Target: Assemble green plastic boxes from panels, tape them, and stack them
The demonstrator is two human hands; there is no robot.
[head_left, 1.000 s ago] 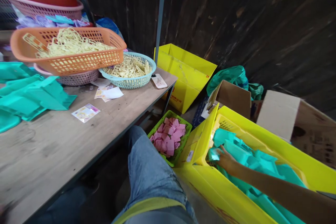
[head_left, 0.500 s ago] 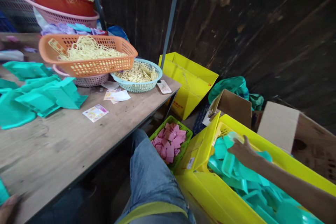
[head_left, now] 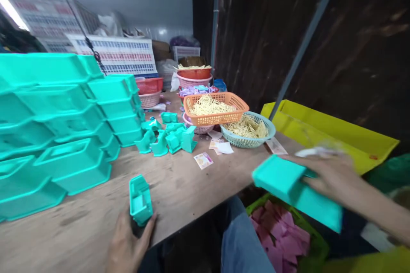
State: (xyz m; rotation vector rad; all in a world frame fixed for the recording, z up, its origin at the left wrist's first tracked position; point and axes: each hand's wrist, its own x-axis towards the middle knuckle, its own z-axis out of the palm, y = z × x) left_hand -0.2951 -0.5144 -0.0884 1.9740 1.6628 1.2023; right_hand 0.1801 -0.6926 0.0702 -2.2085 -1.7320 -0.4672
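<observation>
My left hand (head_left: 128, 243) is at the front of the table, its thumb and fingers closed around the lower end of a small turquoise plastic piece (head_left: 141, 200) with a hollow, box-like shape. On the right, my right hand (head_left: 329, 175) grips a larger turquoise plastic part (head_left: 285, 181) with a boxy end and a long flat side. That part hangs over the table's right edge, smeared by motion. A blurred whitish thing (head_left: 320, 151) shows behind the right fingers; its kind cannot be made out. Several small turquoise pieces (head_left: 174, 138) lie in a loose heap further back.
Tall stacks of turquoise plastic boxes (head_left: 73, 162) stand on the wooden table (head_left: 179, 187) at left. An orange basket (head_left: 218, 117) and a light blue basket (head_left: 248, 140) hold cream strips. Below the edge is a green basket (head_left: 317, 245) of pink pieces. A yellow box (head_left: 333, 128) stands beyond.
The view has swung left toward the table. My right hand has come up out of the yellow crate with a turquoise part. My left hand and its piece now show more fully.
</observation>
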